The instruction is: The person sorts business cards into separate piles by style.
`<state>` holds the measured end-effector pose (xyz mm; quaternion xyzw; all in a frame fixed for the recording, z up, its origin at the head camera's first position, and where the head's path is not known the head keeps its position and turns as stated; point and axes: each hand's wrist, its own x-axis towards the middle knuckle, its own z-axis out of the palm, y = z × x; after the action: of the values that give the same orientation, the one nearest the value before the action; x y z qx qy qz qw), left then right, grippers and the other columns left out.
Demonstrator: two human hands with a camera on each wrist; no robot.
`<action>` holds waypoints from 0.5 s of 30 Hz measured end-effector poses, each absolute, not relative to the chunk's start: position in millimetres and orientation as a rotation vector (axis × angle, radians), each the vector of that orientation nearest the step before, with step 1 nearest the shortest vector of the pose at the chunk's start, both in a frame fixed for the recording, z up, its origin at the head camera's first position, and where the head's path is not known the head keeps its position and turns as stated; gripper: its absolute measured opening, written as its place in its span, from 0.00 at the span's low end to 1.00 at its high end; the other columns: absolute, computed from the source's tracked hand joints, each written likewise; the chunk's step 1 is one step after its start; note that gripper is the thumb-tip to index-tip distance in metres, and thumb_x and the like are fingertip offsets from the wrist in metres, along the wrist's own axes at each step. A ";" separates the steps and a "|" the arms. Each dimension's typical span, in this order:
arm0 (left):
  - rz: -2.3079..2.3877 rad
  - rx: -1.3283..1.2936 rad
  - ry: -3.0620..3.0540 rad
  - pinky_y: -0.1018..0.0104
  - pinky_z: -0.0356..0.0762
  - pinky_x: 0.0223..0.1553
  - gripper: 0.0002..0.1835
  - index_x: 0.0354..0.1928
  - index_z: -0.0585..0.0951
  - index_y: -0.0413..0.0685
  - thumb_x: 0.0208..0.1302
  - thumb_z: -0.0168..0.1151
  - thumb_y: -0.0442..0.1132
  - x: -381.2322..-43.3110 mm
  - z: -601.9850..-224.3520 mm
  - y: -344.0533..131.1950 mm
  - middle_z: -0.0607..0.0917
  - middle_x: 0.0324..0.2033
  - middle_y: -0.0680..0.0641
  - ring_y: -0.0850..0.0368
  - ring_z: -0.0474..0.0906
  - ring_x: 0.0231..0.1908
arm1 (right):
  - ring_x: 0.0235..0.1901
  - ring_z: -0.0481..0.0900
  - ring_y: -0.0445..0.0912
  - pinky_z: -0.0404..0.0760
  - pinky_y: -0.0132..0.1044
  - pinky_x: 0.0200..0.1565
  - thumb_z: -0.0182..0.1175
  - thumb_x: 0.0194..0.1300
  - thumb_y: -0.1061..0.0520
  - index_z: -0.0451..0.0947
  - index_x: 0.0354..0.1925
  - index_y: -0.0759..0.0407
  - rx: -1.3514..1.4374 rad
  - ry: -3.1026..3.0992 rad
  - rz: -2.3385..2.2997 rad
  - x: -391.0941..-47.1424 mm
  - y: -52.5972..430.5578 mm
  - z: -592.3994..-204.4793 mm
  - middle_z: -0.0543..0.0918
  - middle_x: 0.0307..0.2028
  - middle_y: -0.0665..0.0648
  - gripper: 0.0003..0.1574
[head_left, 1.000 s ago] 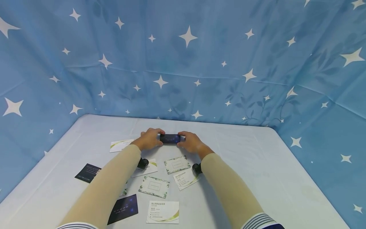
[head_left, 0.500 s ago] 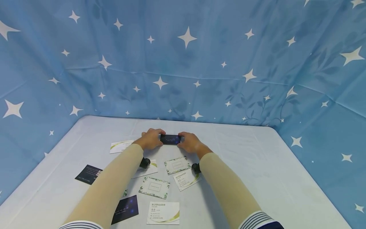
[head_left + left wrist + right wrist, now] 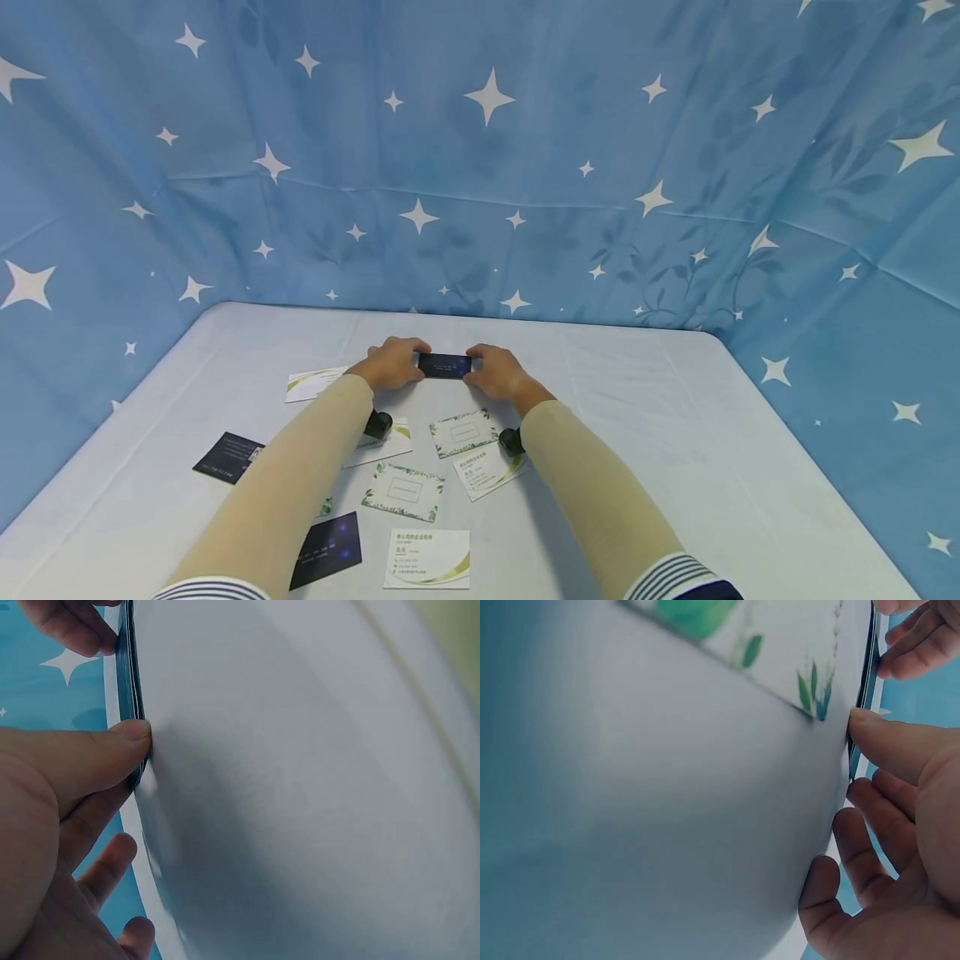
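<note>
At the far middle of the table, both hands hold dark blue business cards [image 3: 445, 366], whose layered edges show in the left wrist view. My left hand [image 3: 392, 364] pinches their left end between thumb and fingers. The right end is pinched by my right hand [image 3: 497, 372] in the same way. In the left wrist view the left thumb [image 3: 132, 733] lies on the near edge of the cards, with the lower fingers spread off them. The right thumb [image 3: 866, 724] presses the near edge in the right wrist view.
Nearer on the white table [image 3: 675, 450] lie several loose business cards: a leaf-bordered card [image 3: 464, 432], another leaf-bordered card [image 3: 403, 492], a white-and-gold card [image 3: 427, 558], a dark blue card [image 3: 330, 550] and a black card [image 3: 225, 457]. A starry blue curtain [image 3: 480, 167] hangs behind.
</note>
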<state>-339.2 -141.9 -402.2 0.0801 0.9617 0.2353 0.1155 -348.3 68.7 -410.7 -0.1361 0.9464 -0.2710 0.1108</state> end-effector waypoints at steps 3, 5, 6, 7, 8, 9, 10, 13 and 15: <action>0.689 0.225 2.809 0.40 0.54 0.63 0.27 0.67 0.75 0.51 0.66 0.66 0.38 -339.3 -400.7 -143.4 0.74 0.65 0.40 0.42 0.63 0.67 | 0.70 0.64 0.54 0.59 0.48 0.69 0.65 0.68 0.55 0.72 0.68 0.57 -0.396 2.780 -0.808 -348.2 66.4 -410.3 0.73 0.66 0.59 0.32; 0.686 0.221 2.806 0.41 0.54 0.64 0.27 0.67 0.75 0.50 0.66 0.66 0.38 -338.7 -399.4 -144.7 0.74 0.64 0.40 0.42 0.62 0.67 | 0.69 0.65 0.54 0.60 0.47 0.68 0.66 0.67 0.55 0.72 0.67 0.58 -0.399 2.786 -0.800 -348.0 64.5 -409.8 0.74 0.66 0.59 0.32; 0.683 0.222 2.807 0.41 0.53 0.64 0.27 0.67 0.75 0.50 0.66 0.66 0.38 -338.7 -399.4 -145.5 0.74 0.64 0.40 0.42 0.62 0.67 | 0.69 0.65 0.54 0.60 0.47 0.68 0.66 0.67 0.55 0.73 0.67 0.58 -0.399 2.790 -0.798 -348.3 63.8 -410.0 0.74 0.65 0.59 0.32; 0.682 0.225 2.806 0.41 0.53 0.64 0.27 0.67 0.75 0.50 0.66 0.66 0.39 -338.6 -399.3 -146.6 0.74 0.64 0.40 0.42 0.62 0.67 | 0.69 0.66 0.54 0.60 0.47 0.68 0.66 0.67 0.55 0.73 0.67 0.58 -0.397 2.791 -0.797 -348.5 62.8 -410.0 0.74 0.65 0.59 0.32; 0.679 0.230 2.806 0.41 0.53 0.64 0.27 0.67 0.75 0.50 0.66 0.66 0.39 -338.5 -399.0 -147.7 0.74 0.64 0.40 0.42 0.62 0.67 | 0.69 0.66 0.54 0.60 0.47 0.68 0.66 0.67 0.55 0.73 0.67 0.58 -0.395 2.793 -0.797 -348.4 61.9 -409.9 0.75 0.65 0.59 0.32; 0.676 0.234 2.806 0.41 0.53 0.64 0.27 0.67 0.75 0.50 0.66 0.66 0.39 -338.6 -399.2 -148.9 0.74 0.64 0.40 0.42 0.62 0.67 | 0.69 0.66 0.54 0.60 0.47 0.68 0.66 0.67 0.55 0.73 0.67 0.58 -0.393 2.794 -0.796 -348.3 61.0 -409.8 0.75 0.65 0.59 0.32; 0.670 0.241 2.806 0.41 0.53 0.64 0.27 0.67 0.75 0.50 0.66 0.66 0.39 -338.4 -399.1 -150.1 0.74 0.64 0.40 0.42 0.62 0.67 | 0.69 0.66 0.54 0.60 0.47 0.68 0.66 0.67 0.55 0.73 0.67 0.57 -0.390 2.795 -0.796 -348.2 60.1 -410.0 0.75 0.65 0.59 0.32; 0.654 0.248 2.806 0.40 0.54 0.63 0.27 0.67 0.76 0.50 0.65 0.66 0.39 -339.1 -399.7 -154.2 0.74 0.65 0.39 0.41 0.63 0.67 | 0.68 0.67 0.54 0.61 0.47 0.68 0.67 0.66 0.55 0.73 0.66 0.57 -0.391 2.786 -0.808 -346.7 56.9 -409.7 0.75 0.64 0.59 0.32; 0.639 0.252 2.809 0.39 0.55 0.62 0.27 0.66 0.76 0.50 0.65 0.67 0.38 -339.6 -400.1 -157.0 0.74 0.64 0.39 0.40 0.63 0.66 | 0.67 0.68 0.54 0.62 0.47 0.67 0.67 0.66 0.55 0.73 0.66 0.58 -0.401 2.783 -0.811 -345.8 54.6 -409.6 0.76 0.64 0.59 0.32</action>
<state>-339.6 -157.0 -400.1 0.0866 0.9637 0.2194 0.1247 -345.8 54.6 -409.6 -0.1362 0.9455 -0.2756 0.1075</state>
